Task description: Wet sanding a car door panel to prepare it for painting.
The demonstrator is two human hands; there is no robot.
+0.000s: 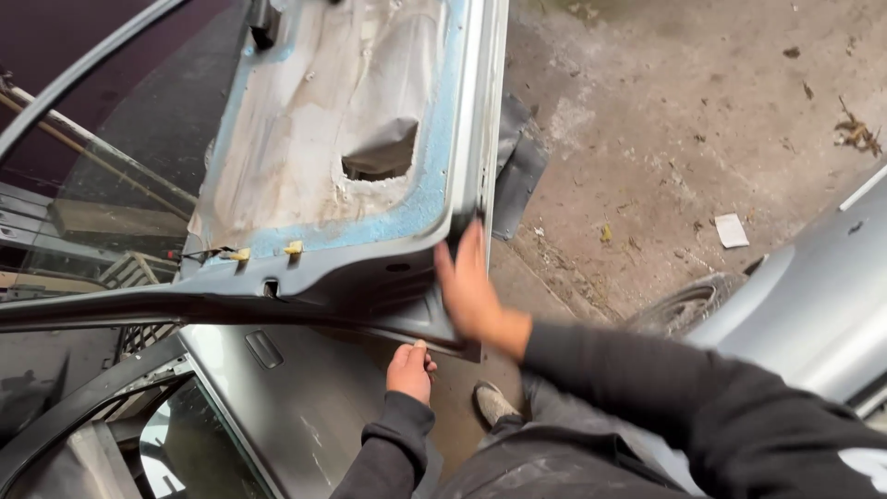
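While the car door (351, 185) stands up on its edge, both hands hold it near its lower corner. It is a big grey metal door with its inside skin showing, pale with a blue rim and a rough hole in the middle. It looks heavy and stiff, and its metal edges look thin and maybe sharp, so the thick frame near the corner seems the safest place to hold. The painted parts may be slippery.

The right hand (473, 291) lies flat and open against the door's corner, its fingers (469, 248) spread and pointing up along the edge. The left hand (409, 370) is lower, its fingers curled tight around the door's bottom lip. So the door is above and in front of both hands, touching them.

Below the door lies a second dark door (277, 407) with a window. A shoe (492, 403) stands on the dirty concrete floor (684, 120). To the right sit a silver car body (813, 296) and a wheel (684, 305). A scrap of paper (731, 230) lies on the floor.
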